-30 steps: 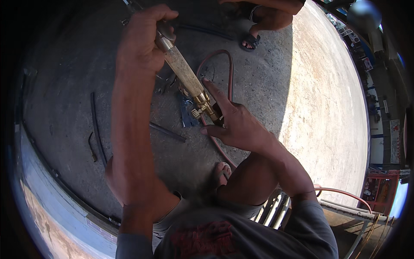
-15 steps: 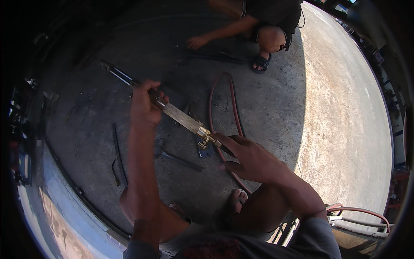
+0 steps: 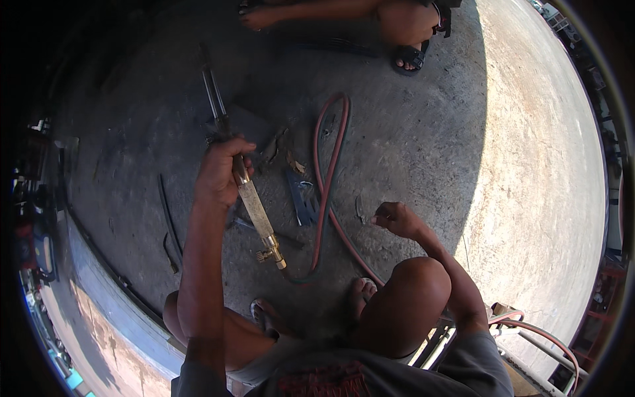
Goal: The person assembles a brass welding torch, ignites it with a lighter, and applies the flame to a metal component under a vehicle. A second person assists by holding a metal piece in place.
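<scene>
Now, nearest to us, our right hand (image 3: 395, 218) has come off the long brass-bodied cutting torch (image 3: 254, 208); half a second ago it gripped the valve end, and now it hovers above the grey concrete floor (image 3: 423, 132), fingers curled into a loose fist that holds nothing. Just below it our bent knee and bare foot rest on the floor.

Our left hand (image 3: 221, 173) alone carries the torch, fingers wrapped tight around the upper part of the brass handle. The valve end points back towards us, and the dark twin tubes run away from the hand towards the far side. So the torch has passed from a two-handed hold to a one-handed one, which we judge leaves it less steady.

Beside the torch the paired red and green hose (image 3: 329, 172) loops across the floor, passing a blue metal clamp-like tool (image 3: 303, 202) that lies flat. Thin dark metal rods (image 3: 169, 221) lie to the left.

Farthest off, another person's sandalled foot (image 3: 410, 58) and hand (image 3: 254, 16) rest on the concrete.
</scene>
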A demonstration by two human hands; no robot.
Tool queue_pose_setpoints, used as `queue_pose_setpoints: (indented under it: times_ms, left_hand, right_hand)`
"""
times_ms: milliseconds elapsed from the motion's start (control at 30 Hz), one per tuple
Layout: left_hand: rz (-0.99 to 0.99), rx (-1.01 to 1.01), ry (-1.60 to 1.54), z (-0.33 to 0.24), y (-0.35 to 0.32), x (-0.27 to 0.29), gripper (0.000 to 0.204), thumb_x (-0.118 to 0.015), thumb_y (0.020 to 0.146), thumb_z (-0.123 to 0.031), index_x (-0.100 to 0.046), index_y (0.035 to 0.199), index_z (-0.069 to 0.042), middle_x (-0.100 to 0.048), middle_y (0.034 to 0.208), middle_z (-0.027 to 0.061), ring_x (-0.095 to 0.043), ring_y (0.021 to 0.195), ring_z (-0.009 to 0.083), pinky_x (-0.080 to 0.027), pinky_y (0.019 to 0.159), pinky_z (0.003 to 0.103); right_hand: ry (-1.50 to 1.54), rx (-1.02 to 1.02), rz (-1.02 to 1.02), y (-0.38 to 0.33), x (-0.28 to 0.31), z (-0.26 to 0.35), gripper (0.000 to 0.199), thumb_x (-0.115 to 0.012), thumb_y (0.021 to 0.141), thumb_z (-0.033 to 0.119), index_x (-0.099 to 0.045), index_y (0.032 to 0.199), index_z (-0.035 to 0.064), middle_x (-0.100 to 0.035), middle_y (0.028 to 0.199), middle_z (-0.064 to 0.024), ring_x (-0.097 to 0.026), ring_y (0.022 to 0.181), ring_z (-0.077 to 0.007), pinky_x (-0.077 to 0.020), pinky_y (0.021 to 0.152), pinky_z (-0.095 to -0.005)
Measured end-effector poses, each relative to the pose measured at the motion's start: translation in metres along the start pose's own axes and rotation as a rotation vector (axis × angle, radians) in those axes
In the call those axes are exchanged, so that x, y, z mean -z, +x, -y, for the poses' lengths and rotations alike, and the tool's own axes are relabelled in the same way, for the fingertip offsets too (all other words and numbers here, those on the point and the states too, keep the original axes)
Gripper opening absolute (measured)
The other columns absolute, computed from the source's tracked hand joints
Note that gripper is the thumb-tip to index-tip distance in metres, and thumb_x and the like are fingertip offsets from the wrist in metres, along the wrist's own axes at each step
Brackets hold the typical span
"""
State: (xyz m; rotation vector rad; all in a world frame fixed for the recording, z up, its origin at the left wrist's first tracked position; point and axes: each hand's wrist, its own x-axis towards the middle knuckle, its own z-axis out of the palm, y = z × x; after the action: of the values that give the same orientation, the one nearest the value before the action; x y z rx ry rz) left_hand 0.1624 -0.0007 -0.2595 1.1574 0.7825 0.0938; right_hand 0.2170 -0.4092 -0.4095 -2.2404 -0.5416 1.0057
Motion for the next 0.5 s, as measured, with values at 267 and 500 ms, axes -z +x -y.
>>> queue_pose_setpoints:
  times_ms: [267,500]
  left_hand:
    - [0.012,-0.03,0.088,-0.013,-0.019,-0.019,0.046,-0.076,0.08,-0.009,-0.056,0.121,-0.001,-0.061,0.085,0.0043,-0.061,0.072,0.0135,-0.051,0.064,0.032]
    - [-0.056,0.01,0.117,-0.028,-0.048,-0.011,0.054,-0.075,0.08,-0.005,-0.051,0.128,0.003,-0.06,0.082,0.007,-0.061,0.067,0.0166,-0.047,0.059,0.031]
  right_hand:
    - [-0.273,-0.149,0.217,0.002,-0.093,0.03,0.057,-0.076,0.088,0.052,-0.062,0.121,0.0088,-0.072,0.102,-0.022,-0.071,0.098,-0.043,-0.0548,0.085,-0.0537]
    - [-0.292,-0.144,-0.015,-0.092,-0.068,-0.047,0.054,-0.072,0.091,0.049,-0.06,0.126,0.0105,-0.07,0.11,-0.0236,-0.069,0.105,-0.0446,-0.0546,0.088,-0.0549]
